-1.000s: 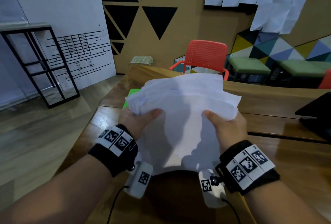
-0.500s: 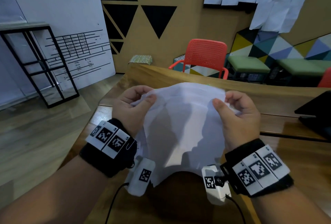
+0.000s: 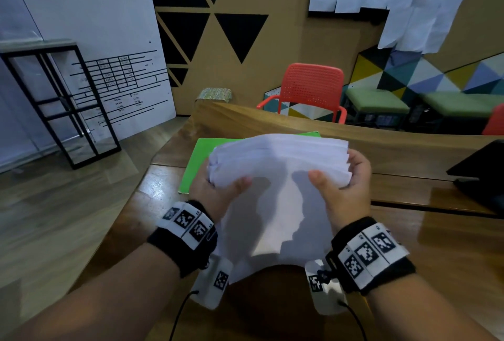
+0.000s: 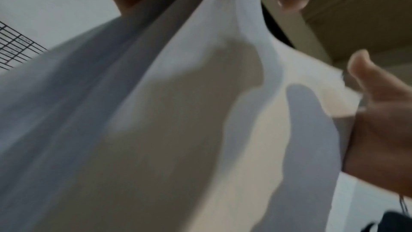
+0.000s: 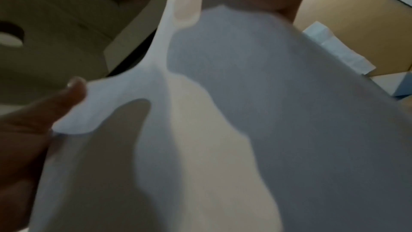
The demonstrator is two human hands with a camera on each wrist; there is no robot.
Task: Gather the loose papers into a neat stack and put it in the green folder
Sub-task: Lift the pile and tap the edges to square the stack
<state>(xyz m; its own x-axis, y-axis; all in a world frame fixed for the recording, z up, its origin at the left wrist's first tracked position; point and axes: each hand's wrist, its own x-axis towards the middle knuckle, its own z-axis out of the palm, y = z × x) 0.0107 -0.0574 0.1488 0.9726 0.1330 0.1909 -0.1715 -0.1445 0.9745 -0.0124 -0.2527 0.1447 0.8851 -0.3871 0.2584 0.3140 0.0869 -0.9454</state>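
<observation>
A stack of white papers stands almost upright over the wooden table, its top edges roughly level. My left hand grips the stack's left side, thumb on the near face. My right hand grips the right side the same way. The green folder lies flat on the table behind the stack, mostly hidden by it. Blurred white sheets fill the left wrist view, with the other hand's thumb at the right. Paper also covers the right wrist view.
A black laptop sits at the table's right edge. A red chair stands beyond the far side of the table. A black metal shelf frame and a whiteboard are to the left, on the wooden floor.
Both hands slid from the stack's top edge down to its sides, and the stack dropped lower. The sheets' top edges now sit more even, and the green folder shows behind them.
</observation>
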